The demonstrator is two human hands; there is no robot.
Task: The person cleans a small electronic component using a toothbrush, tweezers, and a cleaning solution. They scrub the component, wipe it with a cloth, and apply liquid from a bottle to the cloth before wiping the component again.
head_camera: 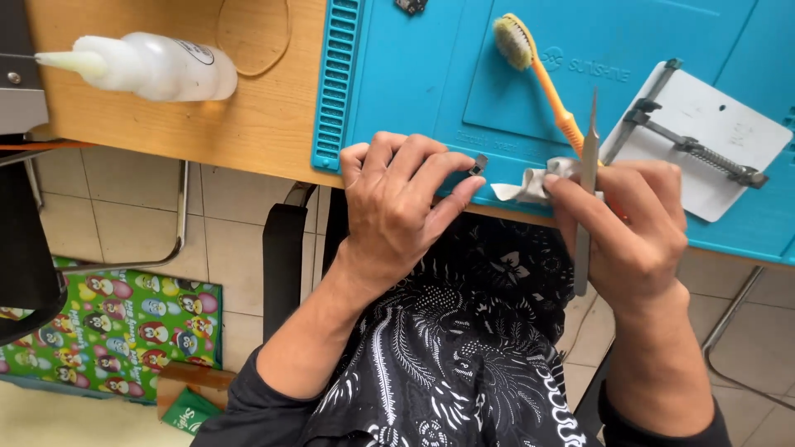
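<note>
Head view | my left hand (397, 207) pinched a small dark part (478, 164) at its fingertips, over the desk (265, 116) edge | my right hand (629, 232) gripped tweezers (586, 182) and a white wipe (530, 186), just right of the part

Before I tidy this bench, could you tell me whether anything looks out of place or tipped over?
One thing: the white squeeze bottle lies on its side on the wooden table, nozzle pointing left, instead of standing. No spill shows around it. The toothbrush lies loose on the blue mat, bristles up. Nothing looks damaged.
</note>
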